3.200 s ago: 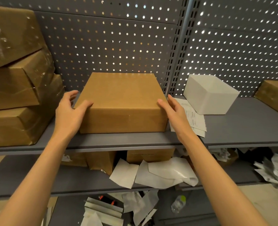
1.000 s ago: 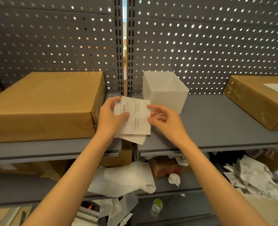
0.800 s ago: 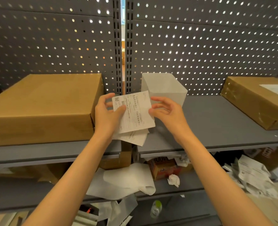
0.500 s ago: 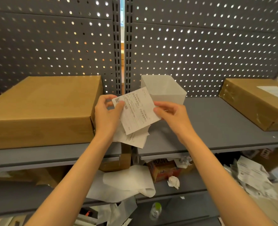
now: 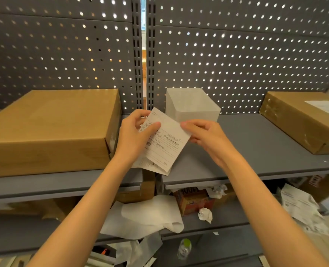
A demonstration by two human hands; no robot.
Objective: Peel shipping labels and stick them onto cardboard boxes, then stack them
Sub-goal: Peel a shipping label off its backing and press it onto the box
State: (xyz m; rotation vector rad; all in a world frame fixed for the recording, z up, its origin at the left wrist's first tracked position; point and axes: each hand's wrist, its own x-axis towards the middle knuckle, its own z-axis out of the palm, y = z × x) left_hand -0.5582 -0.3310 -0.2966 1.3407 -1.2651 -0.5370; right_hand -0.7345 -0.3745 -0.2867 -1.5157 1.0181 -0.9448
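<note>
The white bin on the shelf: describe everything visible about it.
The white bin is a small, square, open-topped container of frosted, translucent-looking plastic. It stands upright on the grey shelf near the pegboard back wall, right of the upright post. Its inside cannot be seen. The held shipping label overlaps its lower front; contact is unclear.

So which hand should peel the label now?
Probably the right hand: it pinches the top label's free right edge, while the left hand grips the stack.

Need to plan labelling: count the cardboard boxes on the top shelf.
2. One plain box sits left of the hands; a second box, already labelled, sits at the far right, cut off by the frame. More may lie out of view; others show on lower shelves.
</note>
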